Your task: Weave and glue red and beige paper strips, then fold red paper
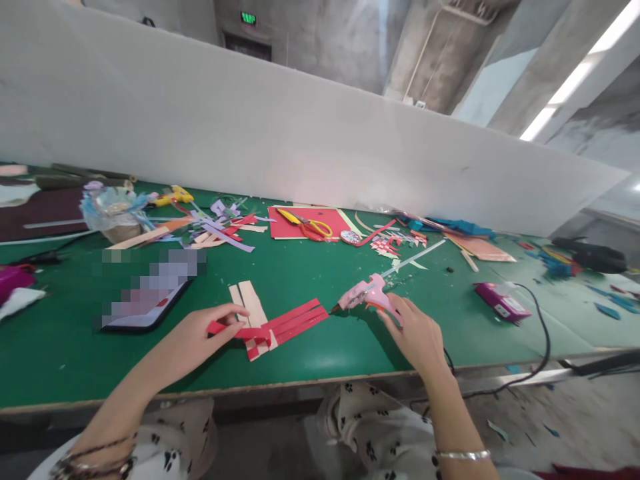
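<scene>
Red and cream paper strips (299,323) lie woven together at a corner near the table's front edge. One red strip (235,330) is folded back to the left, pinched between the thumb and fingers of my left hand (220,327). My right hand (413,330) is wrapped round the handle of a pink glue gun (364,293). The gun's dark nozzle points left, close to the right end of the red strips. A clear glue stick (417,257) sticks out of its back.
A phone (155,293) stands left of my left hand. Behind lie scissors (305,223) on red paper (280,225), loose strips (225,233) and a yellow glue gun (175,196). A purple box (501,301) with a black cable sits right. A white partition (300,133) borders the green table (200,373).
</scene>
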`<act>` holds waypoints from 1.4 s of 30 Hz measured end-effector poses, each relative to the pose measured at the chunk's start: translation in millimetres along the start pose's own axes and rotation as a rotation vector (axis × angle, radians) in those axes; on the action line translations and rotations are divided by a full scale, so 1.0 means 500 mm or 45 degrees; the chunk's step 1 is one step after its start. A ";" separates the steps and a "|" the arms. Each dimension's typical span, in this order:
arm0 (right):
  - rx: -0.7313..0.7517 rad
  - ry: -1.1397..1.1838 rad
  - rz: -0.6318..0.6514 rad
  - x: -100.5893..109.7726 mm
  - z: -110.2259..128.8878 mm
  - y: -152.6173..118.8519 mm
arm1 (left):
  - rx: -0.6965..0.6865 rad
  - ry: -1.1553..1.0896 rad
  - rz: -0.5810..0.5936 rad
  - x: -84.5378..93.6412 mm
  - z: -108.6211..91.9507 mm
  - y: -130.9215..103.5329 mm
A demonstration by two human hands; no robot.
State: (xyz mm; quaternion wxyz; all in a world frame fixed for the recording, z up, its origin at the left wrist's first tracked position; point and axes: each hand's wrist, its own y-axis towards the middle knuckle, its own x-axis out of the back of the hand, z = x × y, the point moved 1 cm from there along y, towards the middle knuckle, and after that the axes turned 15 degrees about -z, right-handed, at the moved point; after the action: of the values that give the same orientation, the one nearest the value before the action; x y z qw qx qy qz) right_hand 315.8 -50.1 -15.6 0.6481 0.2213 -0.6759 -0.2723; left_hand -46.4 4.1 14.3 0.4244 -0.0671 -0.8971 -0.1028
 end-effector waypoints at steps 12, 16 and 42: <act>-0.569 -0.163 0.254 -0.035 -0.091 0.019 | -0.010 -0.082 -0.089 -0.007 -0.028 -0.002; -0.474 -0.020 0.140 -0.028 -0.058 0.021 | -0.045 -0.116 -0.100 -0.011 -0.032 -0.001; 0.113 0.094 0.028 -0.006 0.024 0.011 | -0.064 -0.160 -0.052 -0.012 -0.042 -0.006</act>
State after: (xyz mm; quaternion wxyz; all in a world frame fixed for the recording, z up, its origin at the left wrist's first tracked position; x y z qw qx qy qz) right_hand 304.4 -43.1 -14.3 0.6650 0.2525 -0.6654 -0.2265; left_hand -27.7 -4.1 22.2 0.3631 -0.0656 -0.9204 -0.1294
